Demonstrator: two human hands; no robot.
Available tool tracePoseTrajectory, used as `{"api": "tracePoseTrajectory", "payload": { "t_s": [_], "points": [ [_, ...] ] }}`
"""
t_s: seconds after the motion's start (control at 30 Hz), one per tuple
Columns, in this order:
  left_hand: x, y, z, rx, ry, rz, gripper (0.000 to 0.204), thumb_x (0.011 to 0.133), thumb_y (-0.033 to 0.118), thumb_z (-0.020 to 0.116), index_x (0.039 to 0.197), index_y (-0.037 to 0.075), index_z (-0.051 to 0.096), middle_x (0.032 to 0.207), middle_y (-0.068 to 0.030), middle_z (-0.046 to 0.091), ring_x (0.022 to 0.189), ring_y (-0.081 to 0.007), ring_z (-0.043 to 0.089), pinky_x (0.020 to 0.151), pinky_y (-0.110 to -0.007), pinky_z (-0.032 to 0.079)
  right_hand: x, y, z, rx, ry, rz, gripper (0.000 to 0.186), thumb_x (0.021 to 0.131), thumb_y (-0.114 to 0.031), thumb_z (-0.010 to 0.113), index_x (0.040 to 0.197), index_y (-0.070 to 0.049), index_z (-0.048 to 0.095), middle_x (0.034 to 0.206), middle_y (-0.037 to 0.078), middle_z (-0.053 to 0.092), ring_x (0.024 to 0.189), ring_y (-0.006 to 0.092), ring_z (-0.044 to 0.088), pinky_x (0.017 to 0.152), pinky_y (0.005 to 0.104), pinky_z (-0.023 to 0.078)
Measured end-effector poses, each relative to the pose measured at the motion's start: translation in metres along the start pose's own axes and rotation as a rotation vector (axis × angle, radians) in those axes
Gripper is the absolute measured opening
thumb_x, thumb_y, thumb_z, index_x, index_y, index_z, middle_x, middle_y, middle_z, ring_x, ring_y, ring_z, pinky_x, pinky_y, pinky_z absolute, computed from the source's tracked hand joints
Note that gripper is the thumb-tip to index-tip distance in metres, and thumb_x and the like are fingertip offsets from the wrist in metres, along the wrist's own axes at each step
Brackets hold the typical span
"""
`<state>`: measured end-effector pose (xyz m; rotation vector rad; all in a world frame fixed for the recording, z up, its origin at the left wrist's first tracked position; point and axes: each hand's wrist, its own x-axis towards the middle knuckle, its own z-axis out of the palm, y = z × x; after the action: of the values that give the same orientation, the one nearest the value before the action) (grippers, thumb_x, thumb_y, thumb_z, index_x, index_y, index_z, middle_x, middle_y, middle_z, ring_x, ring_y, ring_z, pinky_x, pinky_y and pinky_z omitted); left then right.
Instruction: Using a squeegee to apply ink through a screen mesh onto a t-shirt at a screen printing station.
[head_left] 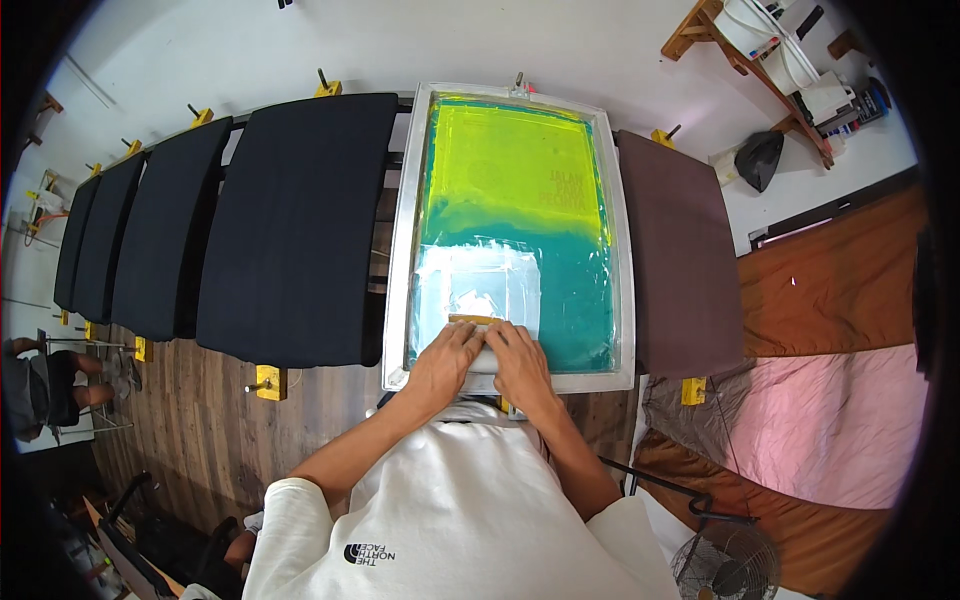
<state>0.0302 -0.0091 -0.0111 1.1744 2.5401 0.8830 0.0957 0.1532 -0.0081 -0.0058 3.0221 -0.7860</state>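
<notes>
- Step in hand, as I judge it: a squeegee pass on the printing screen [510, 230], with both hands bearing on a wooden-backed squeegee [478, 322] at the near end of the screen, just inside its metal frame.
- The left hand [446, 358] and right hand [520, 360] lie side by side, touching, fingers curled down and closed over the squeegee's top edge; the blade itself is hidden under them.
- The squeegee sits on a pale, clear-taped patch of mesh; beyond it the mesh runs teal, then yellow-green toward the far end of the screen.
- The next move likely calls for even downward pressure from both hands and a straight stroke kept parallel to the screen's long sides.
- Edges: the frame's near rail lies right under the wrists, so little room remains on that side; the far run is open.
- Left of the screen, dark pallet boards [290, 230] lie close by; right of it, 1 brown board [680, 260] lies just beside the frame.
- The wooden desk [200, 420] shows below the boards.
</notes>
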Motion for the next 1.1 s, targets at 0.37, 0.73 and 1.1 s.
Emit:
{"api": "tracePoseTrajectory", "payload": {
  "t_s": [0.37, 0.73, 1.1],
  "points": [
    [0.072, -0.053, -0.050, -0.077, -0.058, -0.098, 0.043, 0.068, -0.014, 0.057, 0.107, -0.002, 0.070, 0.094, -0.0276, 0.069, 0.090, -0.0428, 0.068, 0.086, -0.046, 0.054, 0.113, 0.008, -0.025, -0.081, -0.164, -0.028, 0.033, 0.070, 0.004, 0.066, 0.102, -0.007, 0.064, 0.097, 0.017, 0.067, 0.097, 0.0392, 0.064, 0.079, 0.0492, 0.052],
    [0.066, -0.061, -0.045, -0.002, -0.204, -0.127, 0.039, 0.067, -0.008, 0.063, 0.106, -0.002, 0.069, 0.089, -0.0266, 0.070, 0.086, -0.0417, 0.070, 0.081, -0.045, 0.056, 0.112, -0.002, -0.028, -0.081, -0.315, 0.066, 0.035, 0.066, 0.002, 0.068, 0.100, -0.007, 0.067, 0.098, 0.016, 0.071, 0.095, 0.0372, 0.067, 0.079, 0.0476, 0.054],
    [0.005, -0.014, -0.029, -0.074, -0.269, -0.084, 0.035, 0.068, -0.006, 0.064, 0.102, 0.001, 0.069, 0.088, -0.0248, 0.070, 0.085, -0.0410, 0.069, 0.077, -0.047, 0.057, 0.024, -0.016, -0.021, 0.047, -0.276, 0.108, 0.033, 0.068, 0.006, 0.062, 0.097, -0.005, 0.069, 0.097, 0.018, 0.069, 0.099, 0.0400, 0.064, 0.085, 0.0483, 0.052]
  ]
}}
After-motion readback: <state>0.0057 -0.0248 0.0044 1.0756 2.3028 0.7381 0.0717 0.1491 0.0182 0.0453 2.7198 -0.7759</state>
